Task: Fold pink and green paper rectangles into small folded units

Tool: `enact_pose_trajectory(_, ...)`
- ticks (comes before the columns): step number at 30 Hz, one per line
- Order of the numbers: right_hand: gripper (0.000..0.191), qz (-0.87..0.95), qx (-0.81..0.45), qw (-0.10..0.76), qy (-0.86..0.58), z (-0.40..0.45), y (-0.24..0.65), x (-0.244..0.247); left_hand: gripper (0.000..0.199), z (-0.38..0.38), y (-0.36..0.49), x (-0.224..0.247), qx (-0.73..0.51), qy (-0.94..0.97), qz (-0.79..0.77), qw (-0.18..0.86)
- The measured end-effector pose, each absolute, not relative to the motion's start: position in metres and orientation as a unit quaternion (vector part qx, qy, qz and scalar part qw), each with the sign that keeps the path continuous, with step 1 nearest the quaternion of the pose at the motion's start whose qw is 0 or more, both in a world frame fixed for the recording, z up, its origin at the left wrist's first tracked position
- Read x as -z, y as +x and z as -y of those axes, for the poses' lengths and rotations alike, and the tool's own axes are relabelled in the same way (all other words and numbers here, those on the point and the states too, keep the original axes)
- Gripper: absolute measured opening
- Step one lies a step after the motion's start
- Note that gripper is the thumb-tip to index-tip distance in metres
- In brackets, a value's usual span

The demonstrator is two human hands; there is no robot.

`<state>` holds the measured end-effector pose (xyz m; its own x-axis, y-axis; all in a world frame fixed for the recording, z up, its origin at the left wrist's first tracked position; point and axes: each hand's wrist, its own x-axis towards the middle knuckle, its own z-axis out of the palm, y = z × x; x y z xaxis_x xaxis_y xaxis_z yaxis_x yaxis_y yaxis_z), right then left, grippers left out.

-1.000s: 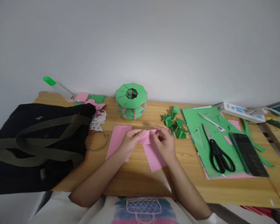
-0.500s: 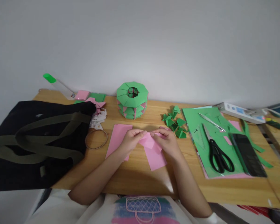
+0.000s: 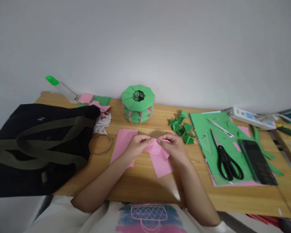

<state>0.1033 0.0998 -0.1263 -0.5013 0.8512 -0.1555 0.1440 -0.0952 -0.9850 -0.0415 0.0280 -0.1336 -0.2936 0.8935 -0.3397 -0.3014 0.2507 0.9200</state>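
Observation:
Both hands pinch one folded piece of pink paper (image 3: 155, 149) in the middle of the table. My left hand (image 3: 139, 144) grips its left upper edge between thumb and fingers. On its right side, my right hand (image 3: 172, 146) is closed with the thumb on top. Fingertips behind the paper are hidden. Below it lies a flat pink strip (image 3: 161, 166). A stack of pink paper (image 3: 122, 145) rests beside my left forearm. Beyond the hands stands a round green-and-pink folded paper model (image 3: 138, 104). Several small green folded pieces (image 3: 181, 127) lie past my right hand.
A black bag (image 3: 46, 129) fills the left side, with a thin ring (image 3: 100, 144) beside it. On the right, green sheets (image 3: 201, 129) carry black scissors (image 3: 226, 161), a pen (image 3: 219, 127) and a phone (image 3: 257, 161). A power strip (image 3: 249, 117) sits by the wall.
The thumbs have shifted very slightly on the folded pink paper, which both hands still hold in the same place. The view has moved a little; nothing else differs.

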Motion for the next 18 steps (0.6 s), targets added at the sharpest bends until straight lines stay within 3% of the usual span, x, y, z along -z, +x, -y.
enact_pose_trajectory(18,0.02,0.567,-0.692,0.231,-0.383,-0.1015,0.1038,0.1269,0.016,-0.0241,-0.0406,0.1346,-0.541,0.318,-0.61,0.483)
